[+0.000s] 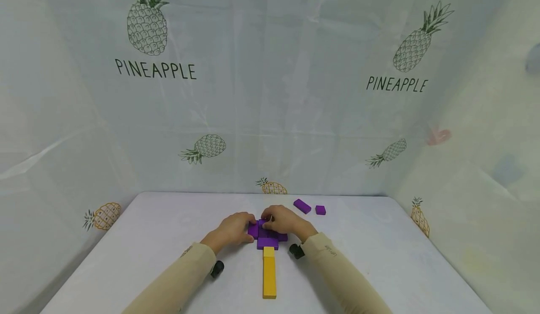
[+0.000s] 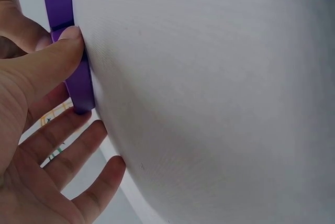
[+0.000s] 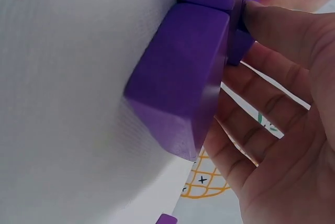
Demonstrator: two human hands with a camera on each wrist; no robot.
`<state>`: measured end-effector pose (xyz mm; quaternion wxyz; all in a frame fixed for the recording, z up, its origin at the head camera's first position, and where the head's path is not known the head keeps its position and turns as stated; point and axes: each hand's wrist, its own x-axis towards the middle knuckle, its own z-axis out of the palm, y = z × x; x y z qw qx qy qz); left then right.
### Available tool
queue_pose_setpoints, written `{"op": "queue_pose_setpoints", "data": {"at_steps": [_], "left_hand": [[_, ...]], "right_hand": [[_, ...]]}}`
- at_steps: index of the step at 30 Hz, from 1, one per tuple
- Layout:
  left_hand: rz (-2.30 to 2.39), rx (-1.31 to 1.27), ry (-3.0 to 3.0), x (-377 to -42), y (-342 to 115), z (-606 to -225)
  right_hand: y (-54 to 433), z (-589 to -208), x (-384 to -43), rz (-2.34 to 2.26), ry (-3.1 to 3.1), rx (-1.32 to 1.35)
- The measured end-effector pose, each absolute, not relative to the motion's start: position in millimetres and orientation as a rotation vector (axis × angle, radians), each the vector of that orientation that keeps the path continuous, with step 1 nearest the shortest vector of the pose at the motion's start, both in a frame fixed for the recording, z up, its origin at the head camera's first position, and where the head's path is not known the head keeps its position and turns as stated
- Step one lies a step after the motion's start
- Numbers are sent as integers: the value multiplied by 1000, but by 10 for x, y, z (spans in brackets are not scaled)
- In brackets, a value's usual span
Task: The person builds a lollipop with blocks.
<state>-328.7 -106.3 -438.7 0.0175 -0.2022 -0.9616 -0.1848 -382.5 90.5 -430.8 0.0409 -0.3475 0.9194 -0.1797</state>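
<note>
A cluster of purple blocks [image 1: 267, 243] lies flat in the middle of the white table. At its left side my left hand [image 1: 232, 229] grips a purple block [image 2: 78, 85], the thumb on its near edge and fingers at the far end. My right hand [image 1: 286, 220] reaches over the cluster from the right. Its thumb and fingers hold a purple block at the back, partly hidden by the hand. An angled purple block [image 3: 178, 62] sits beside the right hand in the right wrist view. A yellow strip [image 1: 269, 276] of two blocks runs from near the cluster toward me.
Two loose purple pieces, a longer block [image 1: 302, 206] and a small block [image 1: 320, 210], lie behind and to the right. The white table [image 1: 358, 257] is backed by a curtain [image 1: 270, 93] printed with pineapples. Small black devices [image 1: 217, 269] hang under both wrists.
</note>
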Motion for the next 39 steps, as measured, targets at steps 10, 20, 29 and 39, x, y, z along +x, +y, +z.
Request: {"op": "queue_pose_setpoints", "data": {"at_steps": [10, 20, 29, 39], "left_hand": [[-580, -600, -3012, -3300, -1062, -4384], [-560, -605, -3009, -3308, -1057, -4379], [-571, -641, -2980, -3298, -1072, -4369], [-578, -648, -2981, -3274, -1069, -4392]], "right_hand": [[891, -4308, -3811, -546, 2797, -1021], [890, -4299, -3786, -551, 2795, -990], [1044, -4213, -3832, -609, 2803, -1000], [1583, -4142, -3989, -633, 2962, -970]]}}
